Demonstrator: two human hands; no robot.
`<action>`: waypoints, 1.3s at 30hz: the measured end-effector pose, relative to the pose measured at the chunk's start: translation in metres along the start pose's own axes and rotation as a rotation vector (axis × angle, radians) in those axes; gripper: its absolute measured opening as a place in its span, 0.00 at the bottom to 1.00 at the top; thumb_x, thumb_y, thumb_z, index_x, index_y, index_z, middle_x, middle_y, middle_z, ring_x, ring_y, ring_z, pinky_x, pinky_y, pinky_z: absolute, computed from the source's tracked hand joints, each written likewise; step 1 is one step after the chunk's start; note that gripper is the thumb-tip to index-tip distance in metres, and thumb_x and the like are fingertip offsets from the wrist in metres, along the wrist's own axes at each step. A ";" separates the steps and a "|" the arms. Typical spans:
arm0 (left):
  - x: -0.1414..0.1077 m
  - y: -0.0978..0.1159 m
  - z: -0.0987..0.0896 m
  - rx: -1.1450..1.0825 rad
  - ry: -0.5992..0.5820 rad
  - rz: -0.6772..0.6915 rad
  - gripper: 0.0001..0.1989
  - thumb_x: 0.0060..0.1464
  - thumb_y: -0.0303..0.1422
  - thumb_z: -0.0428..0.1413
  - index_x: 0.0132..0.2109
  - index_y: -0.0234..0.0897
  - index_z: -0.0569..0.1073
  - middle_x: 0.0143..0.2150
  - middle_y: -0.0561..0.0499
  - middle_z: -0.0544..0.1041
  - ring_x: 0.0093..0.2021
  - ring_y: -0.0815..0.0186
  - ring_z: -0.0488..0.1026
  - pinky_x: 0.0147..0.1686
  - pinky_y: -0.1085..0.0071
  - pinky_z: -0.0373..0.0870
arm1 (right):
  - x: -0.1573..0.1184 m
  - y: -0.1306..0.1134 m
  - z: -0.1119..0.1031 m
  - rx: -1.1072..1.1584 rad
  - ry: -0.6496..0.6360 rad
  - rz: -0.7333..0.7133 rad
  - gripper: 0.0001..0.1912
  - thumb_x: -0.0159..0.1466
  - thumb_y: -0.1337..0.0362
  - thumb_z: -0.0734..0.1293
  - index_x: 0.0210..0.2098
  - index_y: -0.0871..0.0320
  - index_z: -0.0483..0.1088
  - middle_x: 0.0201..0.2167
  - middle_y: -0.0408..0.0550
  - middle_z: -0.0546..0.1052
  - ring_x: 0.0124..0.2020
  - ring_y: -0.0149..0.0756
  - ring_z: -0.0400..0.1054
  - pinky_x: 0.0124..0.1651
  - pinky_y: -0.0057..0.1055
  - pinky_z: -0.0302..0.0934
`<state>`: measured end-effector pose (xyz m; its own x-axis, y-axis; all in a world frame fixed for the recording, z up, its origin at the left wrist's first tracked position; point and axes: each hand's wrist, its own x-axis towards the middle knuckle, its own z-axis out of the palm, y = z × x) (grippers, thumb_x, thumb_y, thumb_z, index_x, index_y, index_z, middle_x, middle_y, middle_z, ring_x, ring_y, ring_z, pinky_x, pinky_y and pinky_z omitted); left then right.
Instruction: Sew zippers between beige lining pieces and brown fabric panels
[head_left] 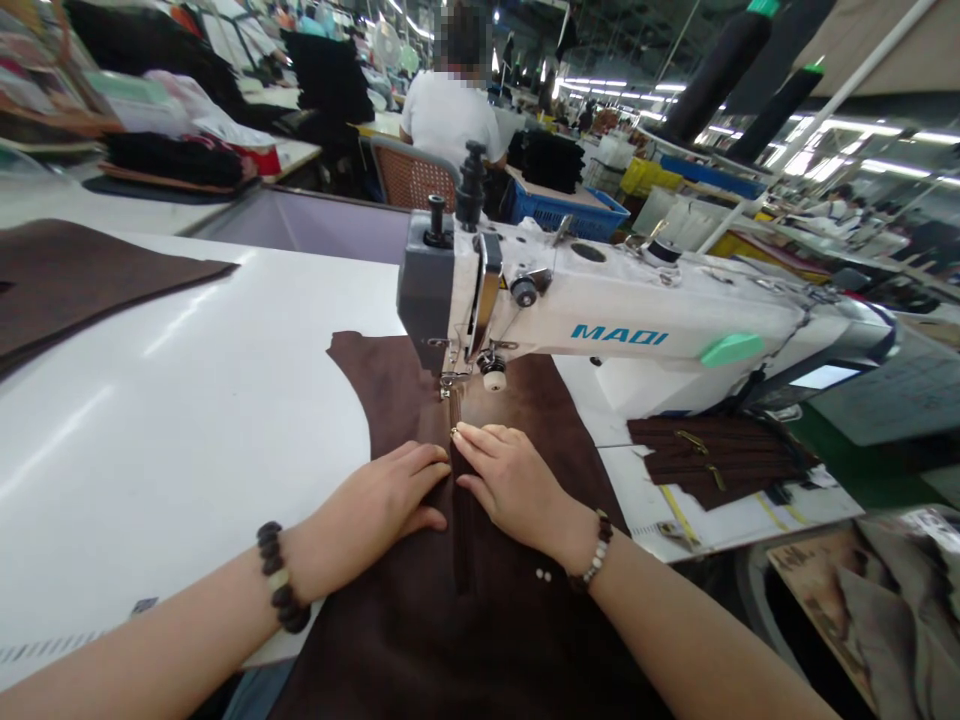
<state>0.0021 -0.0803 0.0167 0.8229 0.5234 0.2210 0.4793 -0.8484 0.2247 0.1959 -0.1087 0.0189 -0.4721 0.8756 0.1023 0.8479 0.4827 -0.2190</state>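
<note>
A dark brown leather panel (405, 390) lies under the presser foot (446, 390) of a white sewing machine (622, 325). A dark zipper (463, 550) runs down the middle of the panel towards me. My left hand (394, 495) rests flat on the leather just left of the zipper, thumb apart from the fingers. On the other side, my right hand (514, 480) has its fingertips at a small brass zipper slider (454, 431), close in front of the foot. Its thumb touches the zipper lower down. The needle tip is too small to make out.
Several brown zippers with brass pulls (720, 455) lie right of the machine. More brown leather (82, 285) is at the table's left. Two small white dots (544, 575) show on the panel. Beyond the table, a person in a white shirt (454, 115) sits near a blue crate (570, 205).
</note>
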 end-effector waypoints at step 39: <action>0.015 -0.033 0.010 0.166 -0.070 0.025 0.50 0.33 0.56 0.62 0.56 0.22 0.64 0.56 0.29 0.67 0.56 0.47 0.65 0.54 0.56 0.64 | 0.009 0.019 -0.003 0.131 -0.191 0.001 0.26 0.65 0.60 0.61 0.60 0.61 0.55 0.62 0.51 0.55 0.65 0.40 0.45 0.64 0.55 0.39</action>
<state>0.0014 -0.0457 0.0031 0.8517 0.5000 0.1567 0.4973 -0.8656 0.0591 0.2087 -0.0918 0.0182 -0.5186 0.8512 -0.0808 0.8159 0.4644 -0.3443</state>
